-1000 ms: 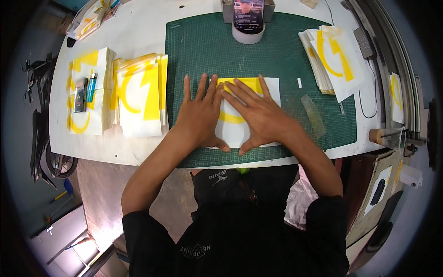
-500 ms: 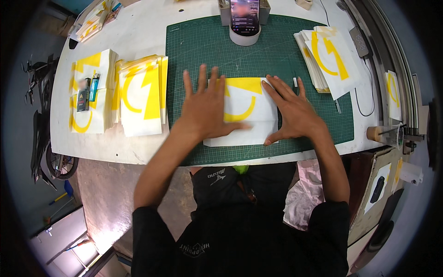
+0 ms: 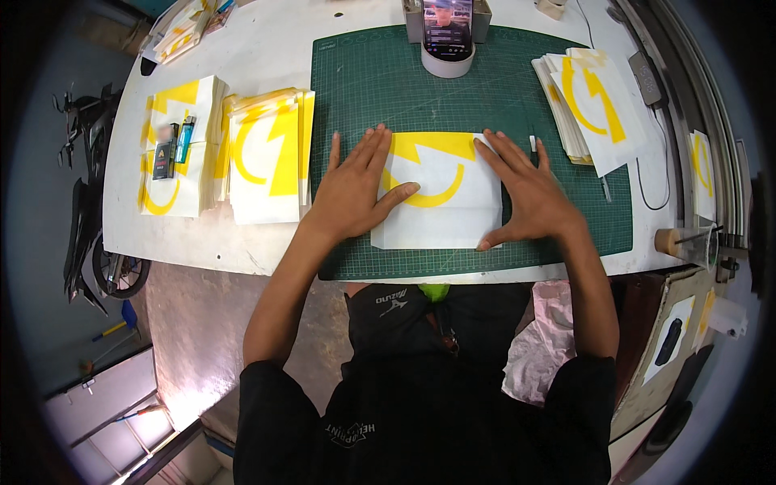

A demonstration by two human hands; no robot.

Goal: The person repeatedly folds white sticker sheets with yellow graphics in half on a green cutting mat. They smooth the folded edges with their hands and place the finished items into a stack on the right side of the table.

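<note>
A white paper sheet (image 3: 444, 218) with a yellow print lies on the green cutting mat (image 3: 372, 81), a crease running along its near edge. My left hand (image 3: 356, 186) rests over the sheet's left side, fingers stretched away from me and thumb out across the print. At the opposite side my right hand (image 3: 533, 194) is spread, its fingertips on the far right corner and its thumb by the near right corner. Both hands are open and grip nothing. A slim pen-like tool (image 3: 533, 150) lies partly hidden beside my right fingers.
Stacks of printed paper (image 3: 267, 162) stand left of the mat; on another stack (image 3: 174, 194) sit a small dark box (image 3: 164, 153) and a teal lighter (image 3: 185, 139). More sheets (image 3: 594, 105) lie at right. A phone (image 3: 447, 32) stands at the back; a plastic cup (image 3: 702, 246) is far right.
My left hand has drawn its fingers closer together and its thumb now lies over the print. My right hand stays at the sheet's right edge. The whole view has shifted slightly.
</note>
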